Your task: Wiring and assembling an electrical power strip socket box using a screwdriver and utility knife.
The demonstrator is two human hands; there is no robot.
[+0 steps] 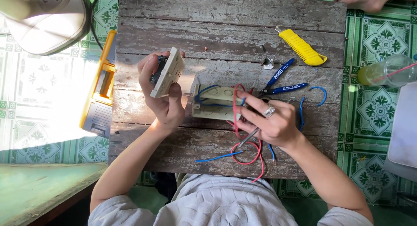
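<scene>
A person's pale grey ribbed shirt fills the bottom edge, both bare forearms reaching up over a weathered grey plank worktop. Near the worktop's middle lies a cream plastic wall box with blue and red wires looping out toward the shirt. The right hand, palm down just right of the box, has its fingers closed on a thin metal-tipped tool and pressed on the wires. The left hand, just left of the box, is raised wrist-up and curled shut around a cream switch plate tilted on edge. The plate could slip from that one-handed hold, or the tool tip could skid off and tug a wire loose. Blue-handled pliers and a yellow utility knife lie beyond the box
</scene>
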